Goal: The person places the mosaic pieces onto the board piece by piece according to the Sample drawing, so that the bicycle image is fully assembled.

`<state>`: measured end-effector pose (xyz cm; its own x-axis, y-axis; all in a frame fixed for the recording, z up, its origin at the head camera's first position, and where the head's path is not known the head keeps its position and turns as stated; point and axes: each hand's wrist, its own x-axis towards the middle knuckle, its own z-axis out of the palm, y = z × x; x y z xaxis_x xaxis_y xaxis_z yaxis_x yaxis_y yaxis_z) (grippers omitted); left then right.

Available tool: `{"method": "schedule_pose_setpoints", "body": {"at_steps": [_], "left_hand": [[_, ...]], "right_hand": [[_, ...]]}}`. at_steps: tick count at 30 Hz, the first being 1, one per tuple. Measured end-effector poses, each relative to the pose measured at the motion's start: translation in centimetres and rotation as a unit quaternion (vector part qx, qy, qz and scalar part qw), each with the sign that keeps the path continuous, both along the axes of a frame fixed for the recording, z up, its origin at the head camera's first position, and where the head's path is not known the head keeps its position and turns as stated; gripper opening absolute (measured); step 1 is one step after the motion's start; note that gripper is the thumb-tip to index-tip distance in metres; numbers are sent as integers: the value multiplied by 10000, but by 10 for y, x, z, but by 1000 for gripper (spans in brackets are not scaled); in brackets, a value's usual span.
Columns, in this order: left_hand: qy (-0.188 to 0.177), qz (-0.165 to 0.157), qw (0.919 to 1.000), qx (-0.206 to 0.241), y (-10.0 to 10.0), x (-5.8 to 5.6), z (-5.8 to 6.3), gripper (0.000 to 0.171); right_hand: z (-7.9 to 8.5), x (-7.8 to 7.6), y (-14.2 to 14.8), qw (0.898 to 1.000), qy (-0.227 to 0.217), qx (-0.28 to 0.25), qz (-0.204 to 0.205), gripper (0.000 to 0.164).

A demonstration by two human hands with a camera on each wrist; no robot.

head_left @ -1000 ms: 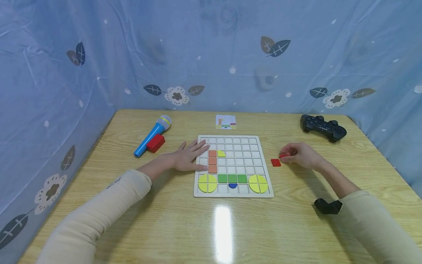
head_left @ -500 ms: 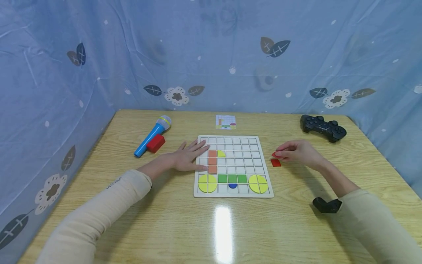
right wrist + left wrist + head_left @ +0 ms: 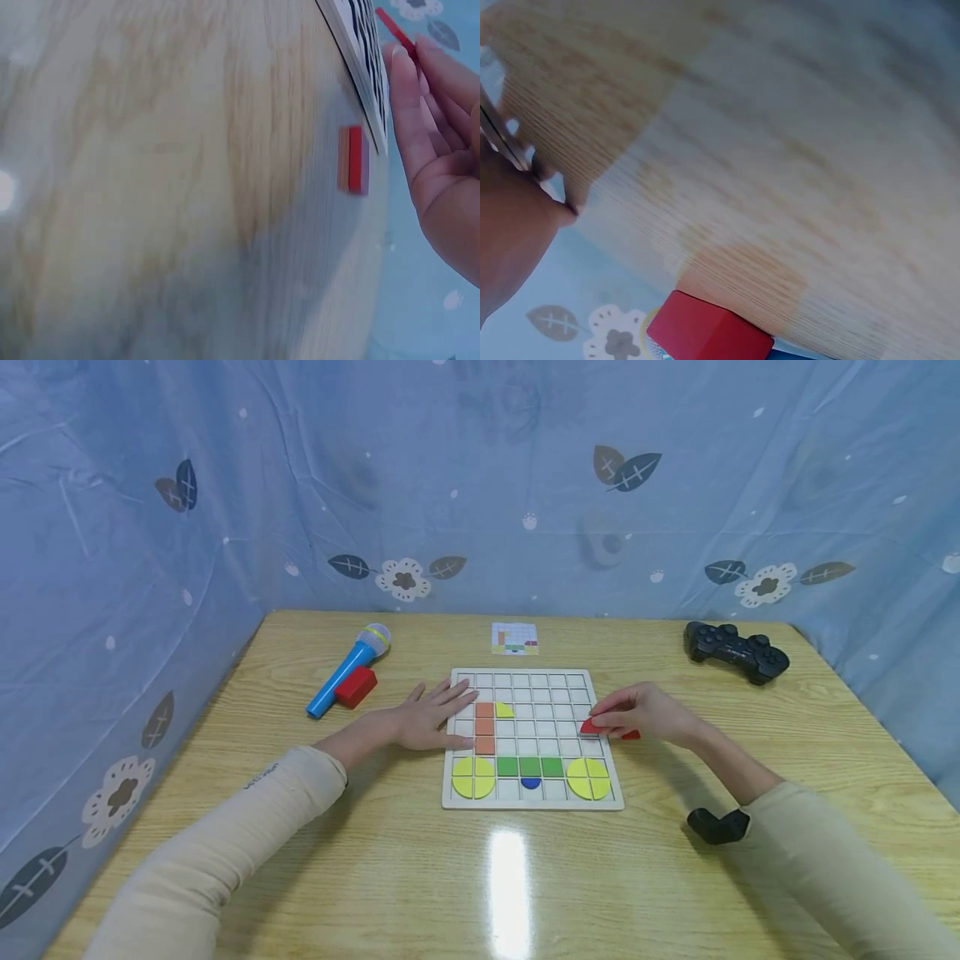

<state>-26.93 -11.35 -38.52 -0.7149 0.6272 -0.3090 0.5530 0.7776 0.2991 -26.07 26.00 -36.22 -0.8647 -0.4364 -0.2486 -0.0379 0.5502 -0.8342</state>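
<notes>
A white grid board (image 3: 532, 807) lies mid-table. My left hand (image 3: 431, 720) rests spread on its left edge. Over the board's right side, my right hand (image 3: 654, 714) pinches a red rounded-edge tile (image 3: 590, 727) between thumb and fingertips; the right wrist view shows this tile (image 3: 395, 26) edge-on. Below that hand, a red square tile (image 3: 632, 735) lies on the table, partly hidden. Set in the grid are three orange squares (image 3: 485, 727), a yellow quarter-circle (image 3: 503, 711), three green squares (image 3: 530, 767), a blue half-circle (image 3: 531, 783) and two yellow circles (image 3: 473, 777) made of quarters.
Behind the board lies a small pattern card (image 3: 514, 638). A blue toy microphone (image 3: 337, 687) and a red block (image 3: 356, 687) are at the left. At the back right sits a black game controller (image 3: 737, 652). A black device (image 3: 717, 826) hangs by the right sleeve.
My right hand has lifted the red rounded-edge tile off the table and carried it left, over the board's right side. The left hand keeps its place.
</notes>
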Motion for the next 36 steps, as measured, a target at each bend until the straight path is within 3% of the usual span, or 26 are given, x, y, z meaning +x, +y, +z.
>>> {"method": "schedule_pose_setpoints", "body": {"at_steps": [17,22,26,36], "left_hand": [[-35,11,9998,198,-1,-4,-7,91],[-8,28,9999,167,-2,-5,-8,91],[-59,40,9999,77,-1,-3,-3,89],[-70,51,9999,99,-1,-2,-3,90]], "right_hand": [[-8,3,-26,9931,544,189,1021,16],[-9,3,-27,9939,717,202,812,21],[-9,7,-29,9964,605,88,588,27],[-10,9,-32,9959,379,9,817,28]]}}
